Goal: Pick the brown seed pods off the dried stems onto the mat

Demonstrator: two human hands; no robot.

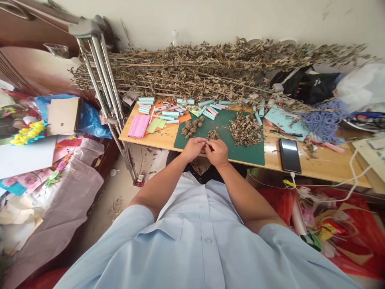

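Note:
My left hand [194,149] and my right hand [217,152] meet at the front edge of a green cutting mat [246,154]. Fingertips of both are pinched together around something tiny, too small to make out. Just beyond them is a small heap of crumbled dried leaves [213,135]. Several brown balls of rolled plant matter [192,127] lie on the mat to the left. To the right spreads a larger pile of dried leaves [246,128]. Below my hands, more dry bits [201,166] sit on something dark at my lap, partly hidden.
Long dried leafy stalks [192,72] cover the table's back. Blue paper rolls [170,114] and pink paper [138,125] lie left of the mat. A phone [289,155] on a cable and blue yarn [325,118] are at right. Metal crutches [104,76] lean at the left.

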